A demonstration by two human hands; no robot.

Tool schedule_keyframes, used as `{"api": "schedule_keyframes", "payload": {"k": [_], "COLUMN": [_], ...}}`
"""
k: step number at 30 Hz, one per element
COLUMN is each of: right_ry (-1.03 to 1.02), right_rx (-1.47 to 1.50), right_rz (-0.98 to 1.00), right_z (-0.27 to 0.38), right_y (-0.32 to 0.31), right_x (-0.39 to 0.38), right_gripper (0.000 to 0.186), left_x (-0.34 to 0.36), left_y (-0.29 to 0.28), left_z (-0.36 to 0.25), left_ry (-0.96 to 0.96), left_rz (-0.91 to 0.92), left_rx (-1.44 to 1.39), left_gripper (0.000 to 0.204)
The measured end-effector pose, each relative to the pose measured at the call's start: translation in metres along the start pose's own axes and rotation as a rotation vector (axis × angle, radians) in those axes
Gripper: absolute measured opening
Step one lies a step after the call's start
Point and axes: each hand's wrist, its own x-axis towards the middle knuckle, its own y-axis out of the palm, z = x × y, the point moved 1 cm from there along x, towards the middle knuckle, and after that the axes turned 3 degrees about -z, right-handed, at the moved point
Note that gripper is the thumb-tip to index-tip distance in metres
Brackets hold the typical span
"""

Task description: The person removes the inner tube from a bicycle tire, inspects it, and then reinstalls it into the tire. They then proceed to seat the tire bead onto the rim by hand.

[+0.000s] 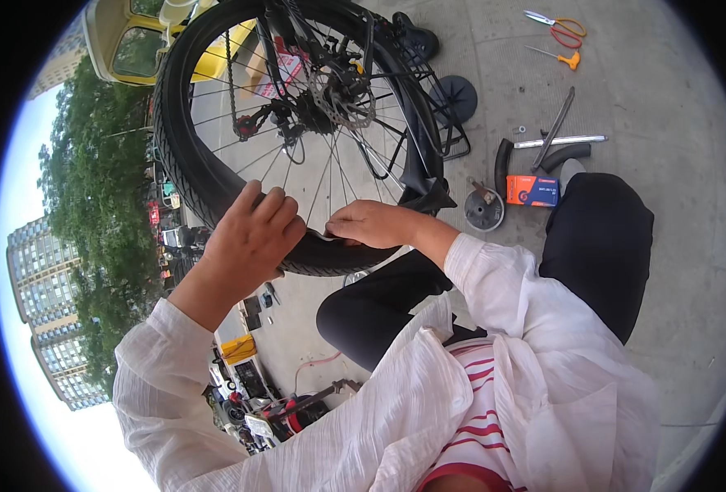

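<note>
A bicycle wheel stands in front of me with its black tire (184, 143), spokes and a brake disc (342, 97) in view. My left hand (252, 238) is wrapped over the lower part of the tire, its fingers curled across the inner edge. To its right, my right hand (377, 225) grips the same edge, thumb and fingertips pressed at the tire's side by the rim. A gap shows between tire and rim near the right fingertips; what lies inside it is too small to tell. Right of that hand, a flap of black rubber (430, 197) hangs by the wheel.
On the ground to the right lie scissors (566, 31), an orange-handled tool (569, 60), a metal rod (572, 141), an orange and blue box (532, 190) and a round metal piece (484, 211). A yellow vehicle (104, 45) stands far left. Tools and machinery (252, 389) lie lower left.
</note>
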Motion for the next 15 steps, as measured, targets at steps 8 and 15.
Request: {"api": "schedule_keyframes", "payload": {"k": [8,15], "right_ry": [-0.020,0.077], "right_rx": [0.033,-0.060], "right_rz": [0.025,0.162], "right_z": [0.003,0.018], "right_y": [0.002,-0.006], "right_x": [0.006,0.015], "right_gripper": [0.035,0.040], "left_x": [-0.002,0.000], "left_y": [0.002,0.002], "left_z": [0.008,0.009], "left_ry": [-0.056,-0.069], "left_rz": [0.052,0.037], "left_rx": [-0.105,-0.101], "left_gripper": [0.071,0.070]}}
